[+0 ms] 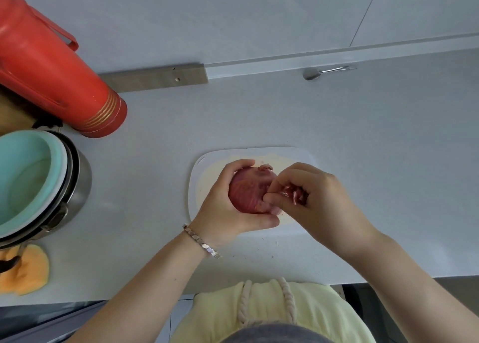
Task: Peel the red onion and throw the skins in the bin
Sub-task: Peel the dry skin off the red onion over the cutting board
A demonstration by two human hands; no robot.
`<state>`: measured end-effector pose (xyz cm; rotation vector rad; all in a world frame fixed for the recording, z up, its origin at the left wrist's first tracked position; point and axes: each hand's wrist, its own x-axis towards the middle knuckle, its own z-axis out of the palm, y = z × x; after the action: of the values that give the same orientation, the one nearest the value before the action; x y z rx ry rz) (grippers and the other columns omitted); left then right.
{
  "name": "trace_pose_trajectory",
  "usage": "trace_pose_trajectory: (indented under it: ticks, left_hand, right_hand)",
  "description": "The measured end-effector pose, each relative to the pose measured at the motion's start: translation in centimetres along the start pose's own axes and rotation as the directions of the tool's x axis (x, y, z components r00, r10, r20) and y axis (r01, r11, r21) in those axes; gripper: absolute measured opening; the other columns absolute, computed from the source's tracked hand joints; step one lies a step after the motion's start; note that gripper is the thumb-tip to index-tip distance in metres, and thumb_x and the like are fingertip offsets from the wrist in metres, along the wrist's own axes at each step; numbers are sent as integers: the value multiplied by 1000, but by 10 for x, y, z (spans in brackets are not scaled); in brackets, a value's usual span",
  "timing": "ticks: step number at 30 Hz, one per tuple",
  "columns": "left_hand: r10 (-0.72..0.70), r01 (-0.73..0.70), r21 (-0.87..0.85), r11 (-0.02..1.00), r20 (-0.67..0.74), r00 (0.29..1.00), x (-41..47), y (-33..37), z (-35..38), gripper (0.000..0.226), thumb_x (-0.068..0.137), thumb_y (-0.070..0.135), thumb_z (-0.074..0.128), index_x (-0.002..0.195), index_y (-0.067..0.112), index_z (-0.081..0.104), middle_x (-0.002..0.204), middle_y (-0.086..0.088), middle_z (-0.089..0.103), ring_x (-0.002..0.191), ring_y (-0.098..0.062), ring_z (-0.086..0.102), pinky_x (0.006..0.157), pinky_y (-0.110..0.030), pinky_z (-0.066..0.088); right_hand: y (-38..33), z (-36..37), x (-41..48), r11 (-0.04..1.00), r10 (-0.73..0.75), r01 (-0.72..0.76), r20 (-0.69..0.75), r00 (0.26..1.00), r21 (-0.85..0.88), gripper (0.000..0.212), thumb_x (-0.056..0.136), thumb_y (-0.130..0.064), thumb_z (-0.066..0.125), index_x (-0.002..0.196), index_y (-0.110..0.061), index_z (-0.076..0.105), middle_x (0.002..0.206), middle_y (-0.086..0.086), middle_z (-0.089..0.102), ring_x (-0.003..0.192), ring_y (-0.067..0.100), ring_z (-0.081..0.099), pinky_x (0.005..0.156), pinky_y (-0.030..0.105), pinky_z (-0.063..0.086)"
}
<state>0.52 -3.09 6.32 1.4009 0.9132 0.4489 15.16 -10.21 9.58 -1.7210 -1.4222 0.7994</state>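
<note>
In the head view, my left hand (228, 208) cups the round red onion (248, 192) just below the frame's centre, fingers curled round it, over the white plastic cutting board (298, 156) on the pale grey surface (363, 122). My right hand (318, 200) pinches thin reddish skin pieces (294, 195) at the onion's right side. A tall red plastic flask (51, 65) is at upper left.

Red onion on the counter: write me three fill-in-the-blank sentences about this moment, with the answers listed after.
1. The left hand cups the red onion over a white cutting ____.
2. The right hand pinches a piece of loose onion ____.
3. A metal bracelet sits on the ____ wrist.

Missing words: board; skin; left.
</note>
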Motion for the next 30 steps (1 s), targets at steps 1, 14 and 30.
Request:
trace_pose_trajectory:
  ticks: [1,14,30]
  left_hand:
    - [-46,50,-138,989,32,998,0,1,-1,68,51,12,83,113,24,55,111,12,67,105,-10,64,83,-33,56]
    - [-181,184,-460,869,49,982,1,5,1,39,70,12,55,108,18,61,116,-3,65,101,-27,65,70,-51,57]
    - [18,-32,-126,992,-115,993,1,9,-2,38,56,33,63,92,45,66,114,1,63,106,-23,62,83,-55,54]
  right_hand:
    - [-1,-1,1,1000,-3,3,0,1000,2,22,75,-13,74,70,-28,58,78,-2,60,77,12,52,67,10,41]
    - [-8,-8,-1,995,89,-90,52,995,33,31,66,-18,79,81,-35,57,83,-10,60,83,2,53,71,7,41]
    - [-7,-3,-6,990,100,-92,-69,993,107,22,65,-11,81,74,-24,64,66,-15,58,60,-5,51,57,6,37]
